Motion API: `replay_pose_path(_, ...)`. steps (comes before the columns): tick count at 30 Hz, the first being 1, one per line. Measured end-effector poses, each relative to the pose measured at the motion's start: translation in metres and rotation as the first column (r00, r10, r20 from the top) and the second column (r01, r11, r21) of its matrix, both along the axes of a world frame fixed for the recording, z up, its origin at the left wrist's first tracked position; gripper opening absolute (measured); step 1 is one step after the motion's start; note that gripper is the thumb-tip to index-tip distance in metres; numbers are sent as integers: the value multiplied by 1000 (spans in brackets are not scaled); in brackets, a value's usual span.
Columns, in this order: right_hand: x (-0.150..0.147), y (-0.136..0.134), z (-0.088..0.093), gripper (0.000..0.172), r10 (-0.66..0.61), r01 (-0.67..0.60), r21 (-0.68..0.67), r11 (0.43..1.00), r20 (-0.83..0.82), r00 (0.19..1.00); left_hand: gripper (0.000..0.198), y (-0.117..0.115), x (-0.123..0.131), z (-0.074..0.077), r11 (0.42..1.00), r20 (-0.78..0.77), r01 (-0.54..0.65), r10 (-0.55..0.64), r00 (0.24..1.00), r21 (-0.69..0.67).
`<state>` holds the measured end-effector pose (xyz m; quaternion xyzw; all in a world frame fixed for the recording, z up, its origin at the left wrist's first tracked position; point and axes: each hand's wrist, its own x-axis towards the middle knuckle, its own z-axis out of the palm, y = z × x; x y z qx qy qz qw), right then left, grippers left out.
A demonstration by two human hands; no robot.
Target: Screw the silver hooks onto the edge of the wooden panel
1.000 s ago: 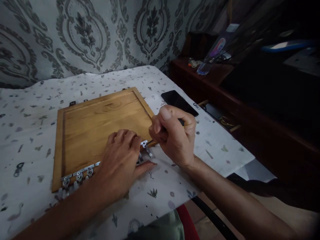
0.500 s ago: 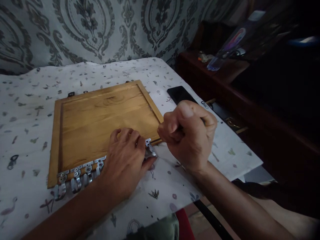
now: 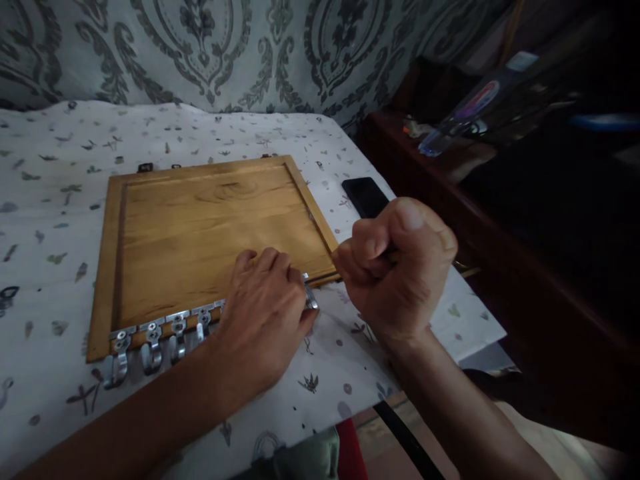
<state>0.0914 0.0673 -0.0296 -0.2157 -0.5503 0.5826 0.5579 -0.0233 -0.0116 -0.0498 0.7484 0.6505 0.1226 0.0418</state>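
A framed wooden board (image 3: pixel 200 233) lies flat on the patterned tablecloth. Along its near edge runs a row of silver metal hooks (image 3: pixel 153 350). My left hand (image 3: pixel 265 313) lies over that edge, its fingers curled over the row and its thumb against the hook (image 3: pixel 312 300) at the right end; the hand covers the middle of the row. My right hand (image 3: pixel 400 270) is a fist, thumb on top, in front of the board's near right corner. Nothing sticks out of the fist.
A black phone (image 3: pixel 365 197) lies on the cloth beyond my right fist. Small dark fittings (image 3: pixel 145 167) show at the board's far edge. To the right, a clear bottle (image 3: pixel 460 110) stands on a dark red wooden surface. A patterned wall (image 3: pixel 270 60) closes off the back.
The view has shifted a little, so the board and phone sit slightly differently in the picture. Both hands keep about the same pose, the right one still a fist.
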Motion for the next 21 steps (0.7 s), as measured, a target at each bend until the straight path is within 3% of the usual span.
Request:
replay_pose_path(6,-5,-1,2,43,35,-36,-18,999,-52,998,28,0,-2,5,994,0,2,-2,1000,-113)
replay_pose_path(12,-7,-3,6,46,19,-20,-67,998,-12,1000,36,-14,-25,40,998,42,-5,8,999,-70)
replay_pose_path(16,-10,-1,8,51,-65,68,-126,990,26,998,20,-23,-85,45,980,64,-197,199,978,-32)
replay_pose_path(21,-10,0,14,53,-89,99,-112,989,90,992,19,-23,-208,15,848,-7,-526,527,850,64)
